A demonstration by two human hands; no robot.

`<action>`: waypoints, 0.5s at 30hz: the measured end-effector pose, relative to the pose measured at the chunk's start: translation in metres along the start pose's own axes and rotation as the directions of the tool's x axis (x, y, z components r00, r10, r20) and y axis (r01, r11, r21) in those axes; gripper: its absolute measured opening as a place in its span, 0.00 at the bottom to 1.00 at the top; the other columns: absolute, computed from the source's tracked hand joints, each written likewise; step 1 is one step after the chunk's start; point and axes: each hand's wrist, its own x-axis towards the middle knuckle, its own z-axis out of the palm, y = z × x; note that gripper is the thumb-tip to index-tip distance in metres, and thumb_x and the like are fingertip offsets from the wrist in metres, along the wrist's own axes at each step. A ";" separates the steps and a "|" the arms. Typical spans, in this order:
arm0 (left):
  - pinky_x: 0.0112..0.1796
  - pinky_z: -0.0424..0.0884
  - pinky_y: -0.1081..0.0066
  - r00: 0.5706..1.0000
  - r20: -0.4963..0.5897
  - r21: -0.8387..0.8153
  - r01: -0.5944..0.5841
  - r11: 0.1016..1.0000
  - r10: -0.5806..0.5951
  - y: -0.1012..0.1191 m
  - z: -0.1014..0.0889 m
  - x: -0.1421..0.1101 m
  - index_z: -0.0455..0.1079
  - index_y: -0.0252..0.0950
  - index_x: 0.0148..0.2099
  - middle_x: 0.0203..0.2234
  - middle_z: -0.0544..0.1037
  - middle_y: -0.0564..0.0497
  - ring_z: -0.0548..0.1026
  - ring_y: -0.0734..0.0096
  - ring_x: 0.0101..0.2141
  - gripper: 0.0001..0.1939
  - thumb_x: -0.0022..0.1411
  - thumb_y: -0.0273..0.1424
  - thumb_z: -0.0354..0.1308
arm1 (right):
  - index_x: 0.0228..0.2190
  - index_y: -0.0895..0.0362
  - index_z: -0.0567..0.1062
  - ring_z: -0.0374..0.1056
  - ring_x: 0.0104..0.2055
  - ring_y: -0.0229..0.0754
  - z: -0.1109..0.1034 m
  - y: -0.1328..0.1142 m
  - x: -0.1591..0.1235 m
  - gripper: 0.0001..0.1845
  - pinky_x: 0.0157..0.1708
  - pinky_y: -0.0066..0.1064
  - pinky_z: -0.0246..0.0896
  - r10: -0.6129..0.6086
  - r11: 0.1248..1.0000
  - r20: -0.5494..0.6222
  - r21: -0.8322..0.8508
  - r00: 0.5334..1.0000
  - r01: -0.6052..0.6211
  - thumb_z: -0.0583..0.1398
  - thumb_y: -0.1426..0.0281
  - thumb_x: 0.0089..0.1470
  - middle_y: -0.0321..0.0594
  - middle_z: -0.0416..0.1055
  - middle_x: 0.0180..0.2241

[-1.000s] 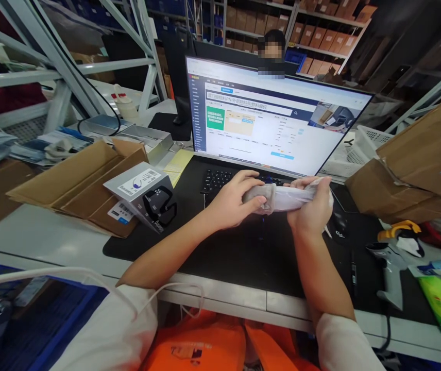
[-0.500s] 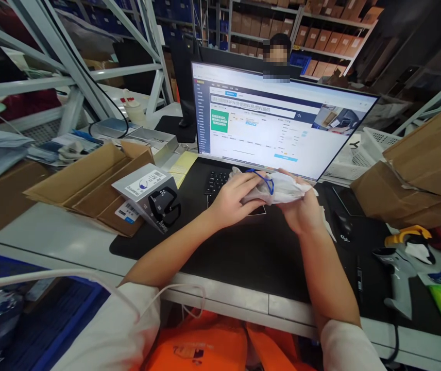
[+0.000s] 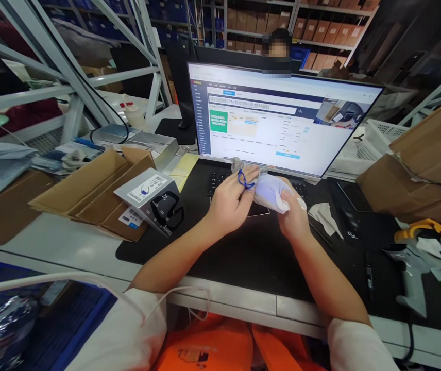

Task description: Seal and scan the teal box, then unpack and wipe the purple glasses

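Observation:
Above the desk mat, in front of the monitor, a soft white drawstring pouch [image 3: 270, 192] is held between both hands. My left hand [image 3: 226, 203] is closed on its gathered neck end, where a blue drawstring [image 3: 246, 180] loops over the fingers. The bulging other end sits in my right hand [image 3: 294, 216], its thumb pressed on the fabric. Whatever fills the pouch is hidden. Behind my left hand, part of a black keyboard [image 3: 216, 180] shows. A crumpled piece of white material [image 3: 325, 217] lies on the mat to the right of my right hand.
An open cardboard box [image 3: 77, 190] stands at left, a grey printed product box [image 3: 149, 198] leaning by it. The monitor [image 3: 251, 118] is ahead. At right are a mouse [image 3: 350, 222], a pen [image 3: 369, 275], a barcode scanner [image 3: 411, 278] and stacked cartons [image 3: 394, 188]. A person is behind the monitor.
The pouch has turned so that its full, rounded end shows more. My right hand has moved slightly lower, and the blue drawstring now hangs over my left fingers.

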 end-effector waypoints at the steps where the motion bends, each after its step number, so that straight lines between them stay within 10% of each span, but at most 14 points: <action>1: 0.65 0.69 0.53 0.999 -0.030 -0.042 0.014 0.999 -0.016 0.000 0.000 0.000 0.74 0.37 0.62 0.60 0.78 0.41 0.75 0.59 0.62 0.20 0.78 0.33 0.46 | 0.43 0.52 0.79 0.70 0.59 0.55 -0.002 0.000 0.001 0.24 0.58 0.48 0.68 -0.018 0.998 0.019 -0.052 1.000 0.019 0.61 0.47 0.58 0.46 0.77 0.53; 9: 0.69 0.58 0.43 0.981 0.178 -0.056 -0.074 0.996 0.083 0.012 -0.006 0.002 0.78 0.40 0.53 0.59 0.79 0.45 0.72 0.56 0.64 0.15 0.76 0.32 0.50 | 0.49 0.52 0.80 0.72 0.58 0.53 -0.006 -0.001 0.003 0.27 0.61 0.49 0.65 0.018 0.999 0.308 -0.045 0.951 -0.005 0.62 0.46 0.60 0.45 0.78 0.53; 15: 0.49 0.74 0.55 0.995 -0.096 0.168 0.041 0.985 -0.025 0.006 -0.018 0.008 0.82 0.39 0.45 0.42 0.82 0.43 0.79 0.58 0.44 0.14 0.73 0.37 0.55 | 0.43 0.54 0.83 0.75 0.45 0.48 -0.003 -0.016 -0.007 0.23 0.50 0.41 0.70 -0.107 0.966 0.089 -0.226 0.990 0.125 0.56 0.50 0.67 0.42 0.79 0.42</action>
